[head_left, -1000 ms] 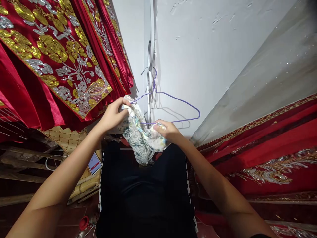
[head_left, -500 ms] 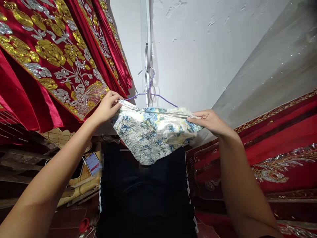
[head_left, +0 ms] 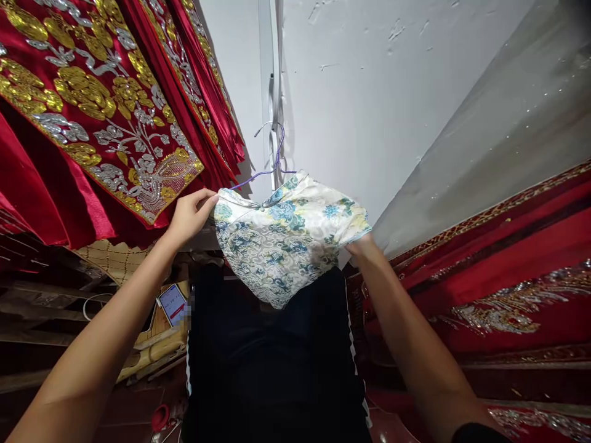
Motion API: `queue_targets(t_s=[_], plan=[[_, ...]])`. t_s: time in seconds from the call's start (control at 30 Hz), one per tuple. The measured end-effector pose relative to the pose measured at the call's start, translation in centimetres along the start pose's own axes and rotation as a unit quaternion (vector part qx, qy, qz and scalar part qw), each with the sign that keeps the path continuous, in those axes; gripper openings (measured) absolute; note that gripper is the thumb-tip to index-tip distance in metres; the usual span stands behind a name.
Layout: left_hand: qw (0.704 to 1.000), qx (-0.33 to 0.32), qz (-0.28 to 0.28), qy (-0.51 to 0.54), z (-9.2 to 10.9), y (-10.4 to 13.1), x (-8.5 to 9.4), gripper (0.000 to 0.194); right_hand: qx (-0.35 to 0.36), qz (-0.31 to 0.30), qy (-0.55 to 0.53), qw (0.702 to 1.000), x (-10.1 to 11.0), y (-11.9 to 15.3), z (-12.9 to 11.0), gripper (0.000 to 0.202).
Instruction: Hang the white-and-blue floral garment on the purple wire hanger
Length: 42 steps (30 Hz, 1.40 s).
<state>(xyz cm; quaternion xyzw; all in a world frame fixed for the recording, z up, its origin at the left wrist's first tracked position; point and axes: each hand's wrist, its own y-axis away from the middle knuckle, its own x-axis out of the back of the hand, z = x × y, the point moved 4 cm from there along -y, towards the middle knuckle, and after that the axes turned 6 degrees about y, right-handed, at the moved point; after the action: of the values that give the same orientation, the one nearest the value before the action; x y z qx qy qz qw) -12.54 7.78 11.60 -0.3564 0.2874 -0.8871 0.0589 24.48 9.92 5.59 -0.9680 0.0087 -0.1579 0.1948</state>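
A white short-sleeved top (head_left: 281, 240) with blue and yellow flowers hangs in front of me on a purple wire hanger (head_left: 279, 151), whose hook points up and left. My left hand (head_left: 191, 215) pinches the top at its left shoulder, thumb and fingers closed on the cloth. At the other side, my right hand (head_left: 357, 247) is mostly hidden behind and under the right sleeve; only the wrist and a bit of the hand show, so its fingers cannot be made out. The right shoulder of the cloth lies over the hanger's right arm.
Red garments with gold and silver sequins (head_left: 115, 92) hang at upper left. A red embroidered cloth (head_left: 508, 277) stands at right beside a grey sheer fabric (head_left: 498, 135). A lit phone (head_left: 173, 304) rests on a wooden stool (head_left: 154, 347) at lower left.
My right hand has let go of the top's upper right edge and moved in under the sleeve. The cloth's right shoulder has risen over the hanger's arm. My left hand shifted slightly left and down.
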Motion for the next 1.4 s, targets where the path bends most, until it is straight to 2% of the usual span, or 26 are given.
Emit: queue_targets(t_s=[0.1, 0.17, 0.27, 0.37, 0.43, 0.5, 0.53, 0.57, 0.6, 0.67, 0.7, 0.73, 0.77, 0.83, 0.9, 0.93, 0.97, 1.03, 1.1, 1.13, 1.2, 1.27, 1.33, 1.4], plan=[[0.998, -0.022, 0.048, -0.016, 0.1, -0.5, 0.3, 0.033, -0.06, -0.002, -0.082, 0.995, 2.3, -0.2, 0.2, 0.05], [0.995, -0.05, 0.086, -0.028, 1.2, -1.5, 0.4, 0.031, -0.06, 0.021, -0.108, 0.992, 3.6, -0.4, -0.6, 0.044], [0.987, -0.101, 0.12, -0.043, 4.1, -2.8, 0.5, 0.03, -0.017, 0.105, -0.121, 0.987, 5.2, 0.0, -2.3, 0.039], [0.984, -0.129, 0.121, -0.02, 7.4, -2.7, 0.4, 0.03, -0.006, 0.159, -0.126, 0.979, 5.7, 2.6, -3.2, 0.035], [0.991, -0.1, 0.065, 0.063, 9.0, -2.0, -0.6, 0.033, -0.019, 0.158, -0.133, 0.978, 5.0, 5.6, -3.4, 0.032], [0.979, -0.023, -0.035, 0.198, 9.9, -0.8, -2.4, 0.039, -0.021, 0.128, -0.132, 0.983, 3.4, 8.9, -3.9, 0.028], [0.961, 0.025, -0.082, 0.264, 10.2, 0.0, -3.3, 0.042, -0.008, 0.063, -0.104, 0.992, 2.1, 10.3, -4.5, 0.027], [0.937, 0.073, -0.12, 0.32, 10.3, 0.8, -4.2, 0.042, 0.017, -0.028, -0.067, 0.997, 0.5, 11.6, -5.2, 0.025], [0.912, 0.12, -0.147, 0.364, 10.4, 1.7, -4.8, 0.04, 0.05, -0.143, -0.04, 0.988, -1.2, 12.7, -6.0, 0.024], [0.866, 0.205, -0.185, 0.417, 10.3, 3.6, -5.3, 0.03, 0.109, -0.328, -0.034, 0.938, -4.0, 14.3, -7.4, 0.035], [0.844, 0.242, -0.202, 0.433, 10.2, 4.5, -5.1, 0.025, 0.128, -0.384, -0.043, 0.914, -4.8, 14.5, -7.8, 0.04], [0.824, 0.272, -0.225, 0.443, 10.0, 5.5, -4.7, 0.021, 0.135, -0.402, -0.05, 0.904, -5.2, 14.2, -8.0, 0.043], [0.807, 0.295, -0.257, 0.442, 9.9, 6.4, -4.1, 0.02, 0.132, -0.392, -0.044, 0.909, -5.2, 13.5, -7.7, 0.042], [0.79, 0.312, -0.349, 0.397, 9.9, 8.1, -2.3, 0.021, 0.108, -0.302, -0.001, 0.947, -4.7, 11.3, -6.6, 0.037], [0.805, 0.284, -0.427, 0.297, 9.8, 9.0, -0.2, 0.027, 0.09, -0.189, 0.06, 0.976, -3.7, 9.1, -5.3, 0.044], [0.828, 0.255, -0.436, 0.244, 9.8, 8.9, 0.8, 0.03, 0.091, -0.151, 0.088, 0.98, -3.3, 8.2, -4.9, 0.051], [0.858, 0.221, -0.419, 0.2, 9.7, 8.5, 1.7, 0.033, 0.094, -0.135, 0.106, 0.981, -3.1, 7.5, -4.7, 0.056], [0.918, 0.155, -0.336, 0.143, 9.4, 6.7, 3.1, 0.033, 0.08, -0.16, 0.116, 0.977, -2.9, 6.4, -4.5, 0.047], [0.959, 0.112, -0.233, 0.116, 8.7, 4.3, 3.7, 0.031, 0.044, -0.18, 0.096, 0.978, -2.7, 5.2, -4.6, 0.038], [0.974, 0.094, -0.179, 0.107, 8.3, 2.9, 3.7, 0.03, 0.034, -0.164, 0.082, 0.983, -2.4, 4.3, -4.8, 0.039], [0.992, 0.046, -0.074, 0.088, 7.5, 0.4, 3.5, 0.027, 0.052, -0.076, 0.057, 0.994, -1.4, 2.1, -5.4, 0.041], [0.998, -0.018, -0.002, 0.059, 7.2, -1.5, 2.9, 0.025, 0.088, 0.01, 0.033, 0.996, -0.4, -0.4, -5.8, 0.042], [0.996, -0.084, 0.036, 0.012, 7.3, -2.1, 1.8, 0.024, 0.095, 0.07, 0.008, 0.993, 0.7, -2.7, -5.4, 0.046], [0.987, -0.132, 0.083, -0.039, 7.6, -1.4, 0.6, 0.021, 0.078, 0.119, -0.015, 0.99, 2.0, -4.1, -4.3, 0.048]])
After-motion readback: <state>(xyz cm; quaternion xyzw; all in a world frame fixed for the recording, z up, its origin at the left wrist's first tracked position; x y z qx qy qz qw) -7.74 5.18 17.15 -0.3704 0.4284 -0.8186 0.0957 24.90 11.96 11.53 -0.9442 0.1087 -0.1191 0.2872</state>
